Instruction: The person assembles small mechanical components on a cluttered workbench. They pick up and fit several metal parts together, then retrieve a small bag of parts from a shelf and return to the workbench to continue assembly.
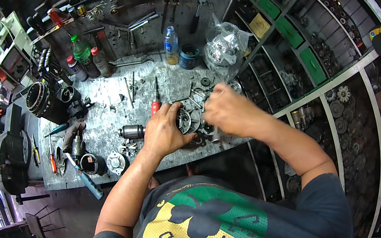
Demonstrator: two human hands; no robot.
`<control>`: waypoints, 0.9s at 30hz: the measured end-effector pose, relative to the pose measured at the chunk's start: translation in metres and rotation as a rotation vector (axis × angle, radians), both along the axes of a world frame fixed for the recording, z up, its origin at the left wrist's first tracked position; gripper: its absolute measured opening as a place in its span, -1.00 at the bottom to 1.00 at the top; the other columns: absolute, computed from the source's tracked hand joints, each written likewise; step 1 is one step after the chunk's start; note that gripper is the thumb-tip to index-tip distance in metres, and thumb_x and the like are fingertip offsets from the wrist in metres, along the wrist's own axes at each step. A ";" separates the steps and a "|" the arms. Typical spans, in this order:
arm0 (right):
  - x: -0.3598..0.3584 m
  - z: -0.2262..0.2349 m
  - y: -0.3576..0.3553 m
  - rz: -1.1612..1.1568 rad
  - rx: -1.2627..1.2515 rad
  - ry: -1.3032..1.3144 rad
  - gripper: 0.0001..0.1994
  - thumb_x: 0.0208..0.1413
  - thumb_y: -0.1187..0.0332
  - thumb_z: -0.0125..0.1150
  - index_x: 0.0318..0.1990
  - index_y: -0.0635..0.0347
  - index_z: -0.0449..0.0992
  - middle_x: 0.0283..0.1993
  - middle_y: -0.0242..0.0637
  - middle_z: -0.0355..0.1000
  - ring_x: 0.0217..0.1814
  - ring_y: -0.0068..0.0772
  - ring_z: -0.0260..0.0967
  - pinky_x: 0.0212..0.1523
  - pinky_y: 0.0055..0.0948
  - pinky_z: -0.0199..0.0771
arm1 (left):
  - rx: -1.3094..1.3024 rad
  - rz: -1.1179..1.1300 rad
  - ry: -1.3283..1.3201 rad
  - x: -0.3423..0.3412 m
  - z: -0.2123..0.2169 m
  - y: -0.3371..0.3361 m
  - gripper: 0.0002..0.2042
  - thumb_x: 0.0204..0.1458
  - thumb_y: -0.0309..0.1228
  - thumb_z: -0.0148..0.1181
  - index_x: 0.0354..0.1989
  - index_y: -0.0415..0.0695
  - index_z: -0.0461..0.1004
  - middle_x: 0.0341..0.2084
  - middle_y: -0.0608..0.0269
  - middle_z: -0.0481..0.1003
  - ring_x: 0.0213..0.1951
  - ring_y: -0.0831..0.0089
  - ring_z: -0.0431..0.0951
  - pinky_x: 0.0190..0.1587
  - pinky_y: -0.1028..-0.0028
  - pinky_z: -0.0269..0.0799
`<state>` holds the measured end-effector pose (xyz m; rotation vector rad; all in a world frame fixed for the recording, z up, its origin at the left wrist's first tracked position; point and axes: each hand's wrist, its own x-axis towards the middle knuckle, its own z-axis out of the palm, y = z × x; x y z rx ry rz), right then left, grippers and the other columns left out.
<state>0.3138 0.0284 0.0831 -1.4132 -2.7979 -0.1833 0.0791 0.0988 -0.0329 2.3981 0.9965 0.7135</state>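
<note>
My left hand (163, 130) is curled over the left side of a round, hollow metal housing (184, 121), with the thumb along its near edge. To its right, my right hand (228, 110) is a closed fist, slightly blurred by motion. A short metal rod-like tool (215, 136) sticks out below that fist; its exact kind is hidden. A dark cylindrical armature (132, 131) lies left of my left hand. Just beyond that hand is a red-handled screwdriver (155, 105). More metal parts lie around and partly under my right hand.
Bottles (82, 50), a blue tub (188, 57) and a plastic bag of parts (225, 48) stand along the workbench's (100, 100) back. Black cylinders (45, 104), a blue-handled tool (89, 181) and a round metal cover (117, 162) lie left. Shelves with green drawers (288, 32) rise at right.
</note>
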 end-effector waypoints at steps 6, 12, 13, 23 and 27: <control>0.004 -0.016 -0.002 -0.012 0.056 0.001 -0.87 0.16 0.39 0.25 -0.41 -0.01 0.68 -0.29 -0.40 0.61 -0.06 -0.27 0.59 0.36 -0.13 0.37 | -0.047 0.000 -0.001 -0.001 0.000 0.000 -0.05 -0.28 -0.05 0.79 0.36 -0.19 0.52 0.02 0.03 0.58 0.04 -0.03 0.68 0.11 0.09 0.66; 0.010 -0.023 0.004 0.015 -0.085 -0.054 -0.90 0.19 0.37 0.27 -0.33 0.02 0.70 -0.28 -0.40 0.61 -0.01 -0.28 0.59 0.35 -0.08 0.38 | -0.053 0.001 0.002 -0.001 -0.001 0.000 -0.04 -0.28 -0.06 0.78 0.37 -0.19 0.52 0.03 0.03 0.58 0.04 -0.05 0.68 0.12 0.08 0.65; 0.014 -0.019 0.009 0.000 -0.149 -0.102 -0.90 0.19 0.37 0.27 -0.31 0.02 0.71 -0.28 -0.40 0.61 -0.01 -0.28 0.59 0.35 -0.08 0.38 | -0.069 -0.004 0.009 0.000 -0.001 0.001 -0.04 -0.27 -0.06 0.78 0.37 -0.20 0.52 0.03 0.03 0.58 0.04 -0.05 0.68 0.12 0.08 0.65; 0.013 -0.009 0.065 0.263 0.027 -0.072 -0.89 0.14 0.33 0.33 -0.33 -0.05 0.78 -0.26 -0.46 0.63 0.06 -0.31 0.60 0.49 -0.04 0.33 | -0.077 -0.008 -0.019 -0.001 -0.002 0.001 -0.04 -0.30 -0.09 0.79 0.37 -0.13 0.50 0.05 -0.05 0.58 0.05 -0.14 0.68 0.12 0.03 0.65; 0.010 -0.001 0.089 0.442 -0.038 -0.214 -0.88 0.12 0.32 0.35 -0.29 -0.08 0.81 -0.26 -0.48 0.67 0.06 -0.31 0.62 0.52 -0.04 0.32 | -0.054 -0.014 0.001 -0.001 -0.001 0.001 -0.05 -0.26 -0.07 0.77 0.38 -0.17 0.50 0.04 0.03 0.57 0.06 -0.05 0.68 0.14 0.09 0.66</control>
